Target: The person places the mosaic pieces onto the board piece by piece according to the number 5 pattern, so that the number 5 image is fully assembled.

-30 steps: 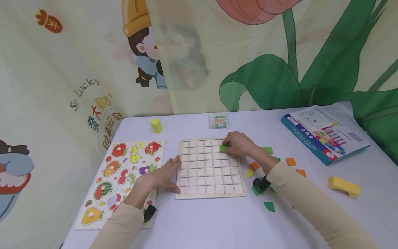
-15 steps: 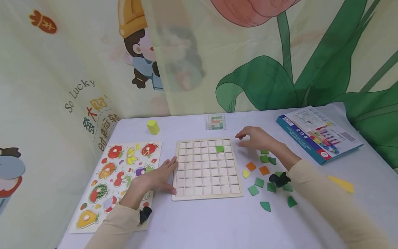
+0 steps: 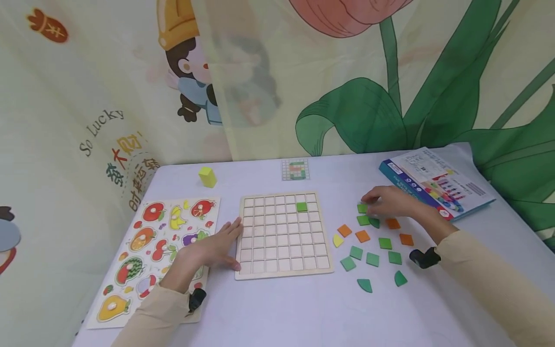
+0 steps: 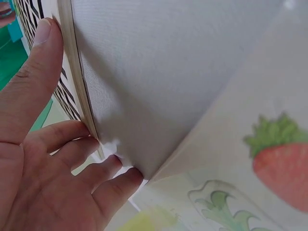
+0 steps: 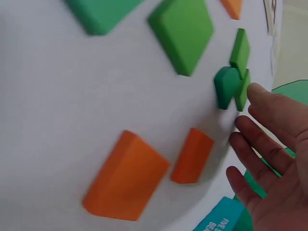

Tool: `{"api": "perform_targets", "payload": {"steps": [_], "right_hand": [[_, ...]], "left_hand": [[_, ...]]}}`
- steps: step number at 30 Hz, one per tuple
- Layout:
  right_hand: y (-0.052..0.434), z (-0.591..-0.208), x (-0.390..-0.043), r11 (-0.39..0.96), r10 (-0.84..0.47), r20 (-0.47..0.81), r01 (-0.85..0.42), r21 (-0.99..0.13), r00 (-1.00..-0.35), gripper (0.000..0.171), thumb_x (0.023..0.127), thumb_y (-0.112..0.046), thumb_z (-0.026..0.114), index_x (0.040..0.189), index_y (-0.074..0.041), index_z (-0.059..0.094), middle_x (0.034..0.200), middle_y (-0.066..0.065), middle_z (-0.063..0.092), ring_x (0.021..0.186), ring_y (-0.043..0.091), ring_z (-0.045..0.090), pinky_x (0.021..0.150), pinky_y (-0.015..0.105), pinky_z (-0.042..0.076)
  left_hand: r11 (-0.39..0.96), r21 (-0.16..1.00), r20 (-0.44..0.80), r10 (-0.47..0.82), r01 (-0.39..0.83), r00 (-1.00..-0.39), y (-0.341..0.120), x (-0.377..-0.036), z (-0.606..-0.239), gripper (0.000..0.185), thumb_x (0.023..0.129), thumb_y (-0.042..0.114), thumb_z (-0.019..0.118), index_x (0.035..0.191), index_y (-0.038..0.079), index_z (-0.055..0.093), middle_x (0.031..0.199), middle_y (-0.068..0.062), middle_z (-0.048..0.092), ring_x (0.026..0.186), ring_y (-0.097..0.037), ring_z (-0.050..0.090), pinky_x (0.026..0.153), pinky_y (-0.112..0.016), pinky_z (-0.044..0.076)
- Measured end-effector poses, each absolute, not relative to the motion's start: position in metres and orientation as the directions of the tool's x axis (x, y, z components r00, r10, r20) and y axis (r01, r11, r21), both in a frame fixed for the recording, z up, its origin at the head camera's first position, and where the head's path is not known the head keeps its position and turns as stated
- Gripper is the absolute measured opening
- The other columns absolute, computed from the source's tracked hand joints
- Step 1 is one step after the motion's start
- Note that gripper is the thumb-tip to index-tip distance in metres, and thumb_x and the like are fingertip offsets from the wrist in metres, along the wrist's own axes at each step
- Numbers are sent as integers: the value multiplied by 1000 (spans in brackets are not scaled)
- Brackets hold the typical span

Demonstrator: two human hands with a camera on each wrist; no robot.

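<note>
A wooden grid board (image 3: 277, 238) lies flat on the white-covered table, with one light green square tile (image 3: 301, 206) in a cell near its upper right. My left hand (image 3: 210, 251) rests along the board's left edge, fingers extended; the left wrist view shows the thumb (image 4: 45, 62) against the frame. Over the loose pieces on the right is my right hand (image 3: 392, 201), its fingertips right at a light green square tile (image 3: 362, 208). In the right wrist view the fingers are loosely spread, and the thumb (image 5: 269, 103) overlaps a green tile (image 5: 243, 89).
Several green tiles (image 3: 372, 259), orange tiles (image 3: 362, 236) and a yellow quarter-round piece (image 3: 337, 240) lie right of the board. A fruit puzzle (image 3: 125, 248) lies left. Behind stand a yellow-green block (image 3: 207, 177), a pattern card (image 3: 296, 169) and a boxed set (image 3: 433, 180).
My right hand has let go of the light green tile, which now sits in the board's grid, and has moved right to the loose tiles. The left hand stays at the board's edge.
</note>
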State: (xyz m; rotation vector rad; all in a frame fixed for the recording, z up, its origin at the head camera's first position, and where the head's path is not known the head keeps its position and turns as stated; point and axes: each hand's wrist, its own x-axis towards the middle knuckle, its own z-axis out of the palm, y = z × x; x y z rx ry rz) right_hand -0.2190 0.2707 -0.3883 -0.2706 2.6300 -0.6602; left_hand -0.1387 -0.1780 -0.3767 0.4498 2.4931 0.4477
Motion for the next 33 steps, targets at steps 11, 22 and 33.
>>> {"api": "perform_targets", "payload": {"steps": [11,22,33], "right_hand": [[267,-400,-218,870,-309,-261,-161,-466,-915,35,88,-15,69,121,-6,67,117,15,64,107,30,57,95,48,53],[265,-402,-221,877,-294,-276,-143,-459,-915,35,88,-16,69,122,-6,66,121,15,62,109,31,56,96,48,52],[240,-394,-232,885,-269,-280,-121,-450,-922,36,88,-17,69,123,-7,66,121,13,62,112,31,55,98,49,50]], "left_hand": [[885,406,-458,413,228,-787,-179,-138,-377,98,79,22,79,154,0,19,164,-16,3,150,-40,6,119,-55,19],[888,407,-464,404,215,-789,-178,-139,-377,99,79,22,79,154,2,18,164,-14,2,150,-39,5,120,-55,19],[889,404,-466,402,215,-788,-179,-141,-380,99,80,21,79,154,2,17,164,-13,2,151,-38,5,119,-55,20]]}}
